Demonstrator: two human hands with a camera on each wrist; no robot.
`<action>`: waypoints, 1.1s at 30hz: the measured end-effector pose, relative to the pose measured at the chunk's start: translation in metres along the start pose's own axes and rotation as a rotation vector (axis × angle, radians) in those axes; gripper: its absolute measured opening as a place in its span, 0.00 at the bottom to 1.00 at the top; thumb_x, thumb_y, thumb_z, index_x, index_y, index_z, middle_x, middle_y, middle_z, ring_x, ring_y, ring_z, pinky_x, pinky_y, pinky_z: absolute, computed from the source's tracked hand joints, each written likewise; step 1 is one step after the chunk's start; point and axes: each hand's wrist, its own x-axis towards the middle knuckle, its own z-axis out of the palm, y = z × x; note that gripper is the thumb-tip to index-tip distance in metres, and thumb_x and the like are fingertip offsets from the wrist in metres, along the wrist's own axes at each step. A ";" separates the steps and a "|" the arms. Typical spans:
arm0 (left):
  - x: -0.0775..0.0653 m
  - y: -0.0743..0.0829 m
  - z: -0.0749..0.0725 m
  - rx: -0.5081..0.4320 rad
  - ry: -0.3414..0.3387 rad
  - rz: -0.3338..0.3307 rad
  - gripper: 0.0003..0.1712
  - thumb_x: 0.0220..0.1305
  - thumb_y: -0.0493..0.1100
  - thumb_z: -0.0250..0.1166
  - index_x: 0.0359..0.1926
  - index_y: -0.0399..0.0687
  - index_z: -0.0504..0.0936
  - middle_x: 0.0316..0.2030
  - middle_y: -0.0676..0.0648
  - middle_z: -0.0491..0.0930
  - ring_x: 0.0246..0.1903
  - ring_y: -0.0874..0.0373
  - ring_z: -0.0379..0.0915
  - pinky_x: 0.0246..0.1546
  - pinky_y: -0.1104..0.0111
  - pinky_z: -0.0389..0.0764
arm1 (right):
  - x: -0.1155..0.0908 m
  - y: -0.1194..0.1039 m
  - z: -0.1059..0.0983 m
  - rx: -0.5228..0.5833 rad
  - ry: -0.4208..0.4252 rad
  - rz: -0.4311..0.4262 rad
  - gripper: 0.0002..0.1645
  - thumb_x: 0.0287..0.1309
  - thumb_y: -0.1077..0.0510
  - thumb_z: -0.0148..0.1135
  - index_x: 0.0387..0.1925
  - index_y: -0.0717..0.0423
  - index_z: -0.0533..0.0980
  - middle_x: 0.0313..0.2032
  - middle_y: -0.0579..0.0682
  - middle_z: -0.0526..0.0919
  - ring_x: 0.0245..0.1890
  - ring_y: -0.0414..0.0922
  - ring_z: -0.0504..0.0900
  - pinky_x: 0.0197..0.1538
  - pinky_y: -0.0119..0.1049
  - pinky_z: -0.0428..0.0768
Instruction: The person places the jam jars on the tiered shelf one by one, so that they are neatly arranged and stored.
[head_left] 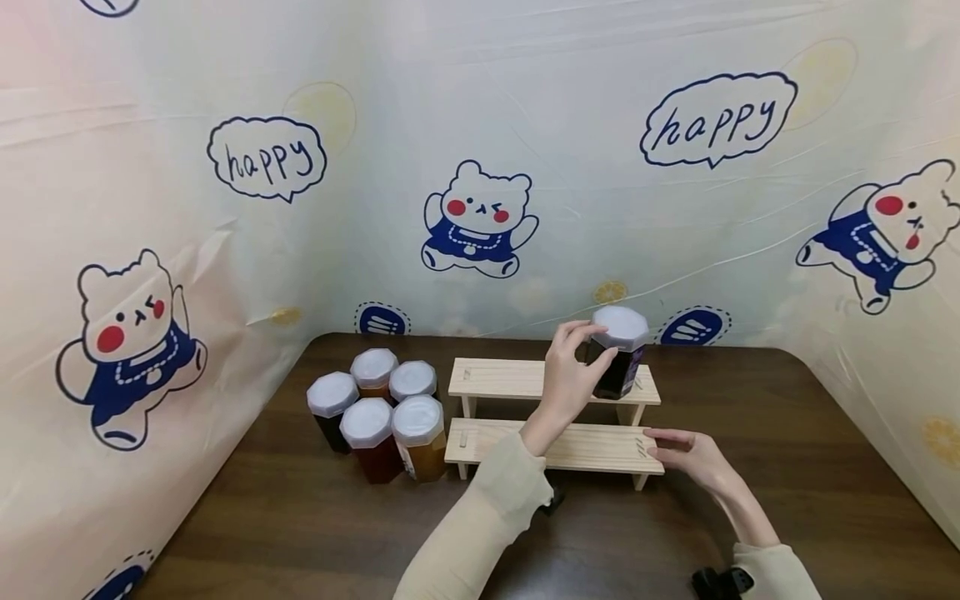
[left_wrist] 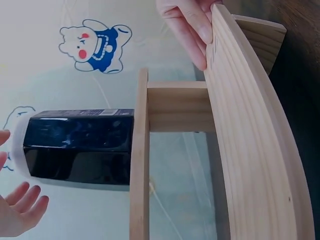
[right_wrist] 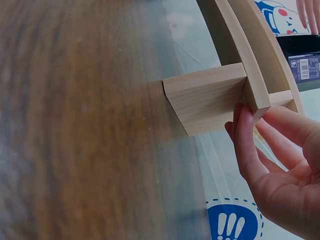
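A dark jar (head_left: 622,379) with a white lid stands on the right end of the upper board (head_left: 498,379) of a two-step wooden rack. My left hand (head_left: 567,373) is beside its lid, thumb and fingers spread; in the left wrist view those fingers (left_wrist: 30,207) are apart from the jar. With thumb and fingertips, my right hand (head_left: 697,460) pinches the right end of the lower board (head_left: 592,447). The right wrist view shows this hand (right_wrist: 285,175) at the board's corner, above a slanted leg (right_wrist: 210,100).
Left of the rack, several white-lidded jars stand grouped close together, among them a reddish one (head_left: 377,460), an amber one (head_left: 425,454) and a dark one (head_left: 330,425). The brown wooden table (head_left: 300,533) meets a printed curtain (head_left: 585,208) at the back and sides.
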 end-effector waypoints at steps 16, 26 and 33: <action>-0.019 0.007 -0.040 0.040 -0.126 0.039 0.15 0.51 0.42 0.65 0.42 0.43 0.79 0.45 0.46 0.71 0.47 0.55 0.69 0.47 0.66 0.69 | 0.000 -0.001 0.000 -0.025 0.001 0.027 0.29 0.51 0.55 0.62 0.51 0.69 0.70 0.46 0.66 0.75 0.35 0.35 0.78 0.37 0.32 0.76; -0.033 -0.002 -0.069 0.120 -0.174 0.059 0.16 0.51 0.41 0.66 0.43 0.44 0.78 0.46 0.46 0.71 0.47 0.55 0.69 0.45 0.65 0.71 | -0.001 0.000 0.002 0.006 -0.005 0.024 0.28 0.51 0.57 0.62 0.51 0.70 0.69 0.47 0.66 0.74 0.34 0.34 0.78 0.37 0.31 0.76; -0.043 -0.007 -0.087 0.195 -0.234 0.025 0.18 0.51 0.43 0.66 0.45 0.46 0.78 0.47 0.45 0.71 0.48 0.54 0.68 0.46 0.64 0.71 | -0.001 -0.001 0.001 0.029 0.006 0.021 0.28 0.51 0.58 0.62 0.51 0.70 0.69 0.48 0.66 0.74 0.34 0.33 0.77 0.37 0.30 0.76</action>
